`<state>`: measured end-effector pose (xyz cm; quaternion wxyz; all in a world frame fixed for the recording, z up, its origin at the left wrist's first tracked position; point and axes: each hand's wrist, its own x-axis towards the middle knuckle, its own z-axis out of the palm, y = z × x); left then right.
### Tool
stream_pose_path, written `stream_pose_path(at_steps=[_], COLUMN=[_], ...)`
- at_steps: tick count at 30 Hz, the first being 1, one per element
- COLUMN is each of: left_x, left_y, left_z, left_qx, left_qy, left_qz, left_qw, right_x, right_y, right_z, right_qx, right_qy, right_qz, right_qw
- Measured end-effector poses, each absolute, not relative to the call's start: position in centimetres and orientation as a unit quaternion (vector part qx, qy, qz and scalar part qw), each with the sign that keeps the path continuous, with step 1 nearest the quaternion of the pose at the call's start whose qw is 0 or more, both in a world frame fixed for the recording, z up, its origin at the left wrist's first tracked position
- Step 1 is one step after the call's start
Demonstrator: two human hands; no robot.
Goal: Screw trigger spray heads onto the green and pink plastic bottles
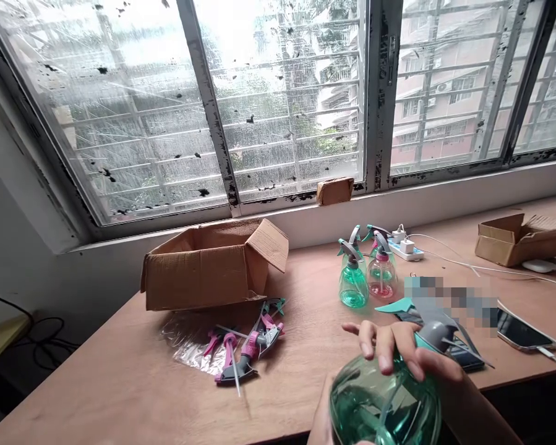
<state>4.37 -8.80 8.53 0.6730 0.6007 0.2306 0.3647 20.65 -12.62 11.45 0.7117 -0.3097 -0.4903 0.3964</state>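
A green transparent spray bottle (384, 402) is tilted close to me at the table's front edge, with a grey and teal trigger head on its neck and a dip tube visible inside. My right hand (401, 352) is closed around the neck, just below the trigger head, fingers curled over the top of the body. My left hand (323, 411) holds the body from the left and below; most of it is hidden behind the bottle or out of frame. Several loose pink-and-grey trigger heads (247, 352) with tubes lie to the left on a clear plastic bag (192, 352).
An open cardboard box (198, 281) stands at the back left. Several assembled spray bottles (353, 287), green and pink, stand near the wall. To the right are a power strip (406, 249) with cables, a smaller cardboard box (500, 244) and a phone (523, 330).
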Motion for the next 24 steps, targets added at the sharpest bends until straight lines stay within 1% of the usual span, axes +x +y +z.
stream_pose_path(at_steps=[3, 7, 9, 12, 15, 17, 24], left_x=[2.8, 1.9, 1.5, 1.0, 0.7, 0.7, 0.4], left_y=[-9.3, -9.2, -8.8, -8.8, -9.3, -9.8, -8.7], left_z=[8.7, 8.5, 8.1, 7.4, 6.7, 6.5, 6.4], left_qx=[0.595, 0.597, 0.616, 0.648, 0.664, 0.672, 0.708], left_qy=[0.190, 0.180, 0.211, 0.302, 0.384, 0.406, 0.352], left_qz=[0.384, 0.402, 0.409, 0.413, 0.413, 0.409, 0.412], left_qw=[0.680, 0.670, 0.639, 0.564, 0.492, 0.464, 0.453], right_x=[20.1, 20.0, 19.5, 18.6, 18.2, 18.3, 18.0], right_y=[-12.1, -12.1, -12.2, -12.1, -11.7, -11.5, -11.2], right_z=[12.5, 12.4, 12.5, 12.8, 12.8, 12.6, 12.7], right_qx=[-0.258, -0.303, -0.308, -0.289, -0.275, -0.279, -0.333], right_qy=[-0.512, -0.444, -0.403, -0.365, -0.347, -0.343, -0.346], right_qz=[0.427, 0.449, 0.467, 0.489, 0.487, 0.484, 0.461], right_qw=[0.699, 0.714, 0.724, 0.737, 0.753, 0.755, 0.746])
